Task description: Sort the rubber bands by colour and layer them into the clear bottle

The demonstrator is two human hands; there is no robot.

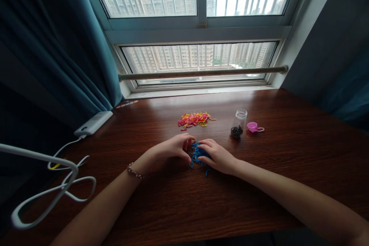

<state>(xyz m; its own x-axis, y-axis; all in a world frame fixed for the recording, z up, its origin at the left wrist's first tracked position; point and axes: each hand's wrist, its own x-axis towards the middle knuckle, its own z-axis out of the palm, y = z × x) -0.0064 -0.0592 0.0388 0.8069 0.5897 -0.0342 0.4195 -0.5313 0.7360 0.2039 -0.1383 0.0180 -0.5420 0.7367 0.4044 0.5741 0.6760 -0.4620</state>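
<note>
A small heap of blue rubber bands (pixel 196 153) lies on the brown wooden table between my two hands. My left hand (pixel 181 147) curves around the heap's left side, thumb and fingers apart, with nothing visibly held. From the right, my right hand (pixel 215 155) lies over part of the heap with its fingers spread, hiding some bands. One loose blue band (pixel 207 172) rests just in front of the right hand. Behind the hands is a pile of red, pink and yellow rubber bands (pixel 194 119).
An uncapped clear jar (pixel 240 118) with black bands in its bottom stands at the right, beside a pink cap with a loop (pixel 253 127). At the left lie a white power bank (pixel 93 123) and its looped white cable (pixel 75 169). A window backs the table (pixel 161 215).
</note>
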